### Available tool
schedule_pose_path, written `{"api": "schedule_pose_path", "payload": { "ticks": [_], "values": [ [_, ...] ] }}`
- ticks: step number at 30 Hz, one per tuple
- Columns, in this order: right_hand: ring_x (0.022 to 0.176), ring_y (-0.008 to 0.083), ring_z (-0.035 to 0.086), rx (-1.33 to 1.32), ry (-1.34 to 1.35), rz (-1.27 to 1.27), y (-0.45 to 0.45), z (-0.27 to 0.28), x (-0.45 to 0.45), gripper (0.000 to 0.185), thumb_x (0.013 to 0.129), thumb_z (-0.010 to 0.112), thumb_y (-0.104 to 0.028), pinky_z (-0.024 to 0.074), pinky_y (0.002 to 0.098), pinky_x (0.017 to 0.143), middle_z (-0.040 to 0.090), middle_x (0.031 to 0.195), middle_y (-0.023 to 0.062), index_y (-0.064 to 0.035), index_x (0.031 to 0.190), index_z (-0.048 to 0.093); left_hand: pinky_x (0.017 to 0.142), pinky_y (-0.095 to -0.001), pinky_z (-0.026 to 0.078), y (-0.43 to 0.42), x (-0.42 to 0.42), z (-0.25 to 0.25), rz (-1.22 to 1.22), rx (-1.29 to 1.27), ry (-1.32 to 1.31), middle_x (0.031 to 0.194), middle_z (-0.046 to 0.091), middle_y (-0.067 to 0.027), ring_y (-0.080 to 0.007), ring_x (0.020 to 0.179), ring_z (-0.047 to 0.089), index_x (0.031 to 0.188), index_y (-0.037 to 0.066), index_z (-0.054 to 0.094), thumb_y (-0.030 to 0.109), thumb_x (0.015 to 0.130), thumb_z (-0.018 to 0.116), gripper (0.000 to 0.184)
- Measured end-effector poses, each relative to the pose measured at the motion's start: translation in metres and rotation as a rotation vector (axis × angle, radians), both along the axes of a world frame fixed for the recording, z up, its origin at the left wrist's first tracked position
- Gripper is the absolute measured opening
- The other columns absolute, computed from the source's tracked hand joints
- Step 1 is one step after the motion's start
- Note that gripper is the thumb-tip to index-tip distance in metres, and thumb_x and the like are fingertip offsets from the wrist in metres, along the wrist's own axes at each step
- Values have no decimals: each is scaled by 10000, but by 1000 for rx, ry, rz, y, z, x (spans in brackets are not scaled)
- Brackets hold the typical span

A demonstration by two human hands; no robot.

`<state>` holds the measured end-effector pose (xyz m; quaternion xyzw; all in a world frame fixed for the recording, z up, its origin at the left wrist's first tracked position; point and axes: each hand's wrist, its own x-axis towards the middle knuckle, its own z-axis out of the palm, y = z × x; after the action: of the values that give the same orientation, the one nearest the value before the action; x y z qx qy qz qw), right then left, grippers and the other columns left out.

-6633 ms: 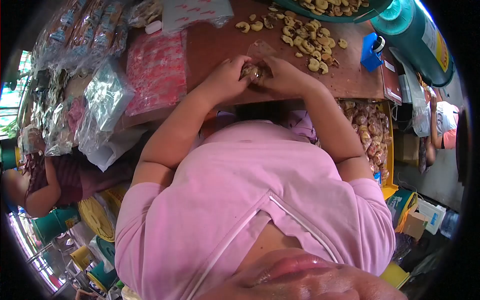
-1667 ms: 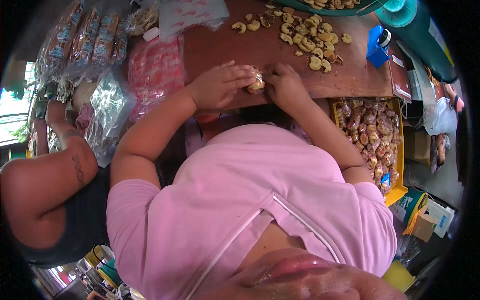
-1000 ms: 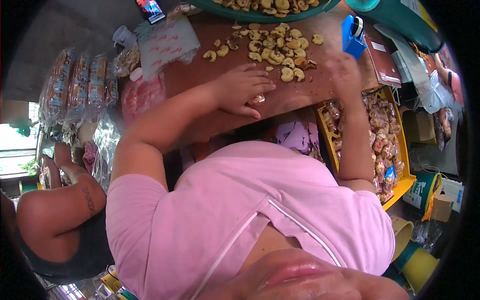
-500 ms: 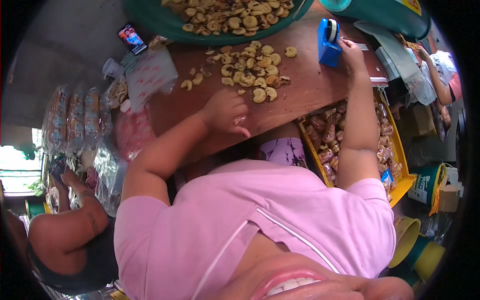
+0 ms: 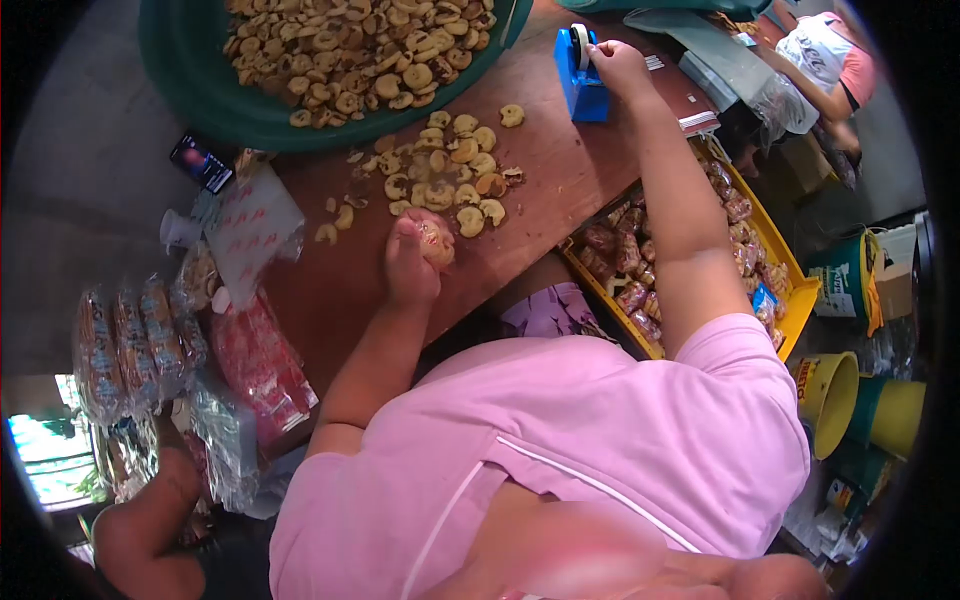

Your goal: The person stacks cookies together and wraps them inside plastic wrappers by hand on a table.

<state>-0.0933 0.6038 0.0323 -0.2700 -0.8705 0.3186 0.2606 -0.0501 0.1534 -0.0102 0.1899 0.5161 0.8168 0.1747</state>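
Note:
My left hand point(image 5: 408, 262) is closed round a small clear plastic pack of cookies point(image 5: 436, 243), held above the table's near edge. At the blue tape dispenser point(image 5: 585, 90), my right hand point(image 5: 620, 70) has its fingers pinched by the tape roll point(image 5: 580, 47); the strip of tape itself is too small to make out. Loose curled cookies point(image 5: 440, 175) lie in a pile on the brown table point(image 5: 545, 170), just beyond my left hand. Behind them stands a large green basin point(image 5: 190, 125) heaped with more cookies point(image 5: 360, 55).
Under my right arm a yellow crate point(image 5: 795, 300) holds many packed cookies point(image 5: 630, 255). On the left are a phone point(image 5: 201, 163), printed plastic bags point(image 5: 255, 225), red-printed packaging point(image 5: 262, 360) and wrapped stacks point(image 5: 130, 345). Other people's arms point(image 5: 165, 500) show at left and upper right.
My left hand has turned over and lifted, bringing the cookie pack into view. My right hand stays at the dispenser, now closer to the roll. The whole view has shifted.

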Motion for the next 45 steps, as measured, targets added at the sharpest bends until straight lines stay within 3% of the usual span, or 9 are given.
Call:
{"api": "schedule_pose_path", "payload": {
  "ticks": [5, 17, 20, 24, 27, 33, 36, 42, 45],
  "values": [
    [1110, 440, 662, 64, -52, -101, -2, 5, -17, 520, 960, 526, -465, 499, 489, 988, 709, 1128, 269, -6, 1054, 750, 727, -309, 481, -5, -9, -4, -85, 173, -119, 823, 582, -91, -189, 779, 576, 954, 59, 551, 696, 995, 445, 648],
    [1122, 456, 646, 214, -284, -128, 27, 10, -48, 675, 1032, 357, -522, 468, 469, 1021, 685, 1120, 323, 47, 1106, 712, 701, -294, 473, -4, -3, 5, -191, 349, -293, 832, 570, -76, -185, 790, 579, 964, 75, 564, 671, 1035, 361, 634],
    [1079, 418, 676, -41, -327, -162, 15, 31, -48, 671, 1028, 370, -525, 510, 456, 952, 697, 1098, 310, 46, 1083, 718, 704, -300, 480, -4, -3, 3, -182, 338, -300, 830, 574, -74, -185, 793, 582, 965, 77, 574, 667, 1036, 364, 631],
    [839, 206, 693, -410, -78, -131, 15, 26, -38, 441, 1028, 519, -398, 556, 348, 739, 708, 969, 116, -19, 1164, 699, 717, -304, 485, -3, -3, 5, -150, 355, -356, 823, 586, -74, -189, 781, 586, 962, 76, 579, 660, 1039, 370, 625],
    [857, 137, 654, -569, 182, 10, 10, 21, -18, 291, 1021, 571, -215, 542, 285, 804, 676, 1007, 48, -45, 1238, 663, 726, -312, 483, -3, -6, 2, -152, 348, -349, 824, 586, -67, -198, 780, 582, 958, 83, 583, 686, 1018, 391, 635],
    [983, 187, 654, -319, 185, 250, 17, 1, 9, 376, 922, 573, -62, 530, 294, 823, 703, 1121, 90, -30, 1285, 662, 726, -309, 485, -2, -4, 7, -115, 365, -422, 818, 593, -79, -199, 765, 586, 939, 78, 590, 656, 1038, 385, 622],
    [1063, 169, 611, -222, 220, 342, 16, 4, 12, 444, 940, 614, -21, 504, 282, 994, 623, 1217, 59, -52, 1383, 612, 720, -315, 486, -3, -6, 3, -122, 362, -390, 818, 593, -80, -205, 766, 585, 942, 78, 592, 650, 1041, 389, 615],
    [1210, 217, 556, 85, 36, 317, 19, 8, 9, 629, 842, 767, -131, 490, 340, 1006, 487, 1407, 130, -111, 1444, 586, 722, -327, 481, -3, -9, 2, -118, 346, -405, 824, 585, -67, -210, 780, 571, 944, 96, 596, 688, 1005, 432, 617],
    [1099, 218, 637, 80, 75, 311, 14, 15, 9, 507, 887, 765, -131, 524, 347, 964, 630, 1267, 130, -81, 1375, 637, 716, -323, 489, -4, -6, 1, -128, 387, -434, 815, 591, -82, -209, 781, 591, 961, 80, 590, 634, 1047, 393, 594]
  ]
}}
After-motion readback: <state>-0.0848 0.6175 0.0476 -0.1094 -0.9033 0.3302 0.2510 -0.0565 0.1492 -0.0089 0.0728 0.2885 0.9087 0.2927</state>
